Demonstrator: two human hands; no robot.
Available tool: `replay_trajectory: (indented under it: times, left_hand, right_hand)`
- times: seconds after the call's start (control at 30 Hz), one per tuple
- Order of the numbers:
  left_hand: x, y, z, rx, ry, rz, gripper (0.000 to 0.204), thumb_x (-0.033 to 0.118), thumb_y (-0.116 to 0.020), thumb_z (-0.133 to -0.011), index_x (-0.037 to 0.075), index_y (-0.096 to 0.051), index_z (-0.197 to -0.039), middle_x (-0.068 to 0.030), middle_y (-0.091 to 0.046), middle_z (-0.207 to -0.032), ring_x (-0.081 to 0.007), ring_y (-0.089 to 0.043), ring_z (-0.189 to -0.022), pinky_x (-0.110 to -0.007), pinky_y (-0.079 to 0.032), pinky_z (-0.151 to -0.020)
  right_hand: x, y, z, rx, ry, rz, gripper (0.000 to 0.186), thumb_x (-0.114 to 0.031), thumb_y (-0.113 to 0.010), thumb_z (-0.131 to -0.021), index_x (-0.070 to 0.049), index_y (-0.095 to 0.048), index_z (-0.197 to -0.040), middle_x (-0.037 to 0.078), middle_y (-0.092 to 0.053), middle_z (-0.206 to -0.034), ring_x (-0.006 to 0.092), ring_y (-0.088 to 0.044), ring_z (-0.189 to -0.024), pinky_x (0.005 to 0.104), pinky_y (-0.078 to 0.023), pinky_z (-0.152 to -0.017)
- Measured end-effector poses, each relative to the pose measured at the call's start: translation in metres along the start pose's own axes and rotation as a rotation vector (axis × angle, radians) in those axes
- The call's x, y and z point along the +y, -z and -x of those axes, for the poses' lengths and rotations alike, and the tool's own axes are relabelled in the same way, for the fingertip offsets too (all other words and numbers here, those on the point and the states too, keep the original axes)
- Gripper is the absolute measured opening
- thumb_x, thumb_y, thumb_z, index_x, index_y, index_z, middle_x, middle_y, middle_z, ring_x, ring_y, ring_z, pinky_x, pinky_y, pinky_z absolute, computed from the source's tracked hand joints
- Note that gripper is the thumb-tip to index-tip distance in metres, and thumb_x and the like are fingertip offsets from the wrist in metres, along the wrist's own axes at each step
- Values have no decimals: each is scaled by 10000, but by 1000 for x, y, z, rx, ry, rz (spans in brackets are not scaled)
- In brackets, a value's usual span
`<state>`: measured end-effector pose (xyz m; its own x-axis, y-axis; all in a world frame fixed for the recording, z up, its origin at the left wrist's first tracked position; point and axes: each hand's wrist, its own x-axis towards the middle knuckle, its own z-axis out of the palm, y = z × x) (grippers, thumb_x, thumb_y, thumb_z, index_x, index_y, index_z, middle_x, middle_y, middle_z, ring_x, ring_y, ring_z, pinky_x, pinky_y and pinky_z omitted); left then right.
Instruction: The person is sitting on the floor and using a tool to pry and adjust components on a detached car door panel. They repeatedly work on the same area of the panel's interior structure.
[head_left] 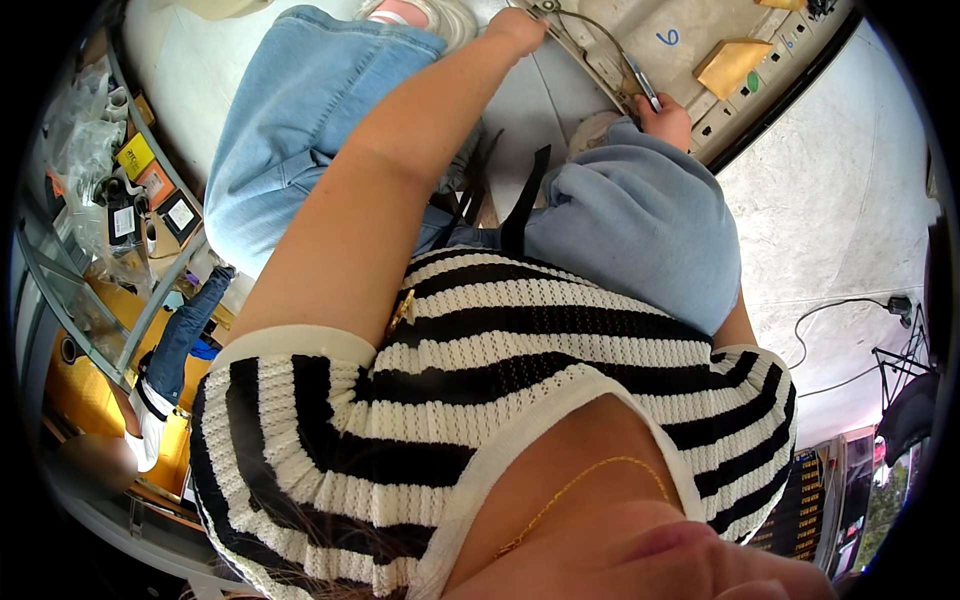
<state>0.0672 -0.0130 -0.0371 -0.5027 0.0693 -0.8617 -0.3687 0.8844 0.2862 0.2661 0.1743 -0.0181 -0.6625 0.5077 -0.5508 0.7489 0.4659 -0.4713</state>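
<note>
A pale grey moulded panel (690, 40) with a raised rim lies in front of my knees at the top. My left hand (517, 32) is closed at the panel's near left edge, beside a small round metal fitting (548, 7); what its fingers pinch is hidden. From there a thin dark cable (600, 30) arcs to the right. It ends in a slim silver and dark sleeve (645, 85), where my right hand (668, 124) is closed by the panel's lower edge. My right fingers are partly hidden.
Brown tape (735, 68) sticks to the panel's right rim. At left, a metal-railed rack (120, 350) holds boxes (140, 160) and clear plastic bags (75, 130). Beyond it is another person (150, 420). A black cord (830, 310) lies on the pale floor at right.
</note>
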Motion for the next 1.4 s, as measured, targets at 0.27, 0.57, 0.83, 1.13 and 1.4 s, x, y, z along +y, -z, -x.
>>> replay_trajectory:
  times: [0.27,0.57,0.83,1.13,1.4]
  left_hand:
    - [4,-14,-13,88,-134,-373,528,499,-502,-854,1,-644,-749,-119,-649,-689,-219,-634,-621,-358,-511,-600]
    - [6,23,34,141,-281,-101,591,543,-536,-800,-22,-651,-670,-150,-625,-625,-256,-626,-571,-392,-504,-585]
    - [45,108,68,348,-332,556,414,356,-583,-839,-11,-597,-648,-100,-599,-598,-200,-549,-483,-339,-458,-479]
    - [84,111,30,295,-330,754,397,333,-588,-860,-39,-590,-722,-127,-616,-683,-193,-552,-522,-333,-449,-465]
    - [89,103,8,203,-304,744,357,329,-596,-848,-19,-601,-771,-98,-608,-660,-173,-548,-501,-307,-460,-454]
  right_hand:
    - [53,42,-26,96,5,-301,308,-281,-639,-758,24,-616,-796,161,-559,-600,193,-493,-555,349,-425,-572]
    - [195,108,-33,342,-563,-605,416,-266,-438,-875,-75,-556,-1226,58,-587,-999,183,-524,-756,331,-452,-656]
    - [53,162,-138,154,-178,-621,400,-338,-430,-916,-80,-544,-1199,19,-519,-827,109,-400,-611,293,-363,-539]
    - [-230,262,-195,-107,179,-1040,405,-398,-440,-945,-89,-505,-1199,-25,-460,-695,50,-310,-505,242,-287,-446]
    - [-282,202,-156,-391,247,-1408,321,-356,-420,-955,-79,-530,-1076,-41,-417,-677,66,-310,-526,203,-276,-456]
